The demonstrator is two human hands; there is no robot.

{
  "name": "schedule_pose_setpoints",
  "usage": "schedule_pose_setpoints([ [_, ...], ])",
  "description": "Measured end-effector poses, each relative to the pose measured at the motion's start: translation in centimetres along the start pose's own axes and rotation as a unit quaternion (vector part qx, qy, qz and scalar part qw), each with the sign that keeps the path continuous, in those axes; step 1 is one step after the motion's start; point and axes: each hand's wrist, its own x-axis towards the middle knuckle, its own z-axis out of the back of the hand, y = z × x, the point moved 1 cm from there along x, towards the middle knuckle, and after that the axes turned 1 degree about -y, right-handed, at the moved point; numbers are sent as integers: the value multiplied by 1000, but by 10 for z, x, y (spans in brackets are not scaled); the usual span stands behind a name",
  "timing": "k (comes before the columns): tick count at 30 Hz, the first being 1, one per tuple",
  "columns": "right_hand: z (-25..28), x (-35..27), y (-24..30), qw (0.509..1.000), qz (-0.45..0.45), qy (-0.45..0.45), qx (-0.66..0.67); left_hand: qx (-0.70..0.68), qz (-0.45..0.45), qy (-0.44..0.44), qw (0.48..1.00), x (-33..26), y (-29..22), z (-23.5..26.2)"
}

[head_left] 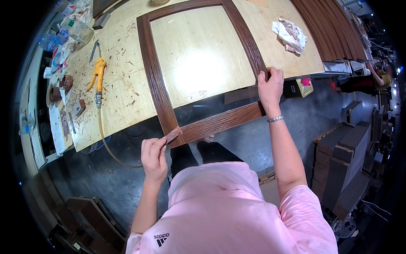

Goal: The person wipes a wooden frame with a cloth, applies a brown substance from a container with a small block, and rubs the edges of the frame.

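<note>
A dark brown wooden frame (154, 72) with visible grain lies partly on the pale worktable, its near rail (222, 122) jutting past the table edge toward me. In my left hand (154, 158) I pinch a small flat putty knife (172, 135), smeared brown. Its tip touches the frame's near left corner, where reddish-brown paste shows at the joint. My right hand (271, 89) is closed around the frame's right side, close to the near right corner. The fingers' undersides are hidden there.
On the worktable (120, 101), left, lie a yellow air blow gun (98, 72) with a hose, a small block (79, 107), and pots of brown paste (54, 94). Bottles (78, 30) stand far left. Crumpled paper (290, 36) and stacked brown strips (327, 27) lie right. Another person (376, 80) is at far right.
</note>
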Motion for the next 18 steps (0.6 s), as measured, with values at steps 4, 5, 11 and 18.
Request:
schedule_pose_setpoints([
  [4, 1, 0, 1, 1000, -5, 4, 4, 18, -13, 0, 1000, 3, -5, 3],
  [5, 1, 0, 1, 1000, -6, 6, 4, 20, -18, -3, 1000, 5, -6, 4],
  [11, 1, 0, 0, 1000, -5, 6, 0, 12, -21, -5, 1000, 6, -8, 5],
  [18, 0, 0, -1, 1000, -2, 1, 4, -4, -11, 1, 1000, 7, -9, 7],
])
